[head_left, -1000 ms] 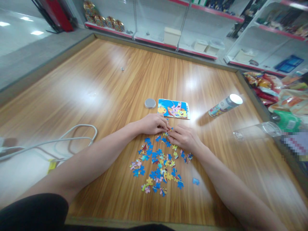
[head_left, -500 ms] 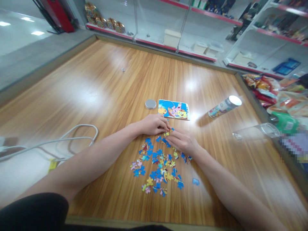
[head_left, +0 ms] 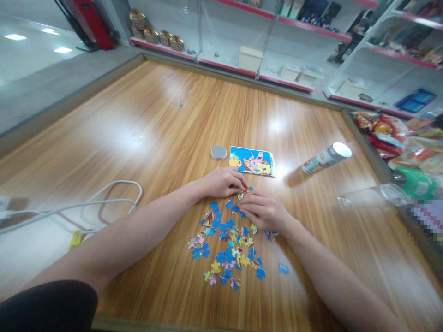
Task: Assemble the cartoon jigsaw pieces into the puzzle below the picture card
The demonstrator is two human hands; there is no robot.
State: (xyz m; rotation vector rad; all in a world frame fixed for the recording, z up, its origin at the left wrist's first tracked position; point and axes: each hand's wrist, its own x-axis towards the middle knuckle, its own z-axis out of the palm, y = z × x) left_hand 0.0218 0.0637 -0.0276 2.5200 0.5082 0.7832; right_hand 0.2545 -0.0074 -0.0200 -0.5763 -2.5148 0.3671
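Both my hands meet over the far end of a scatter of small jigsaw pieces (head_left: 228, 244) on the wooden table (head_left: 145, 138). My left hand (head_left: 221, 181) has its fingers curled, pinching puzzle pieces (head_left: 245, 192) at its fingertips. My right hand (head_left: 263, 210) lies knuckles up, fingers pressed together on the same pieces. Several blue, yellow and pink pieces lie loose just behind my hands, and one blue piece (head_left: 283, 268) sits apart to the right.
A cartoon picture card (head_left: 252, 161) and a round grey lid (head_left: 218, 152) lie just beyond my hands. A printed tube (head_left: 325, 158) and a clear tube (head_left: 372, 195) lie at the right. A white cable (head_left: 104, 198) loops at the left. Snack bags (head_left: 398, 133) and shelves border the table.
My hands have stayed together on the same pieces, with only slight finger movement. The camera has shifted a little, so everything sits slightly lower in view.
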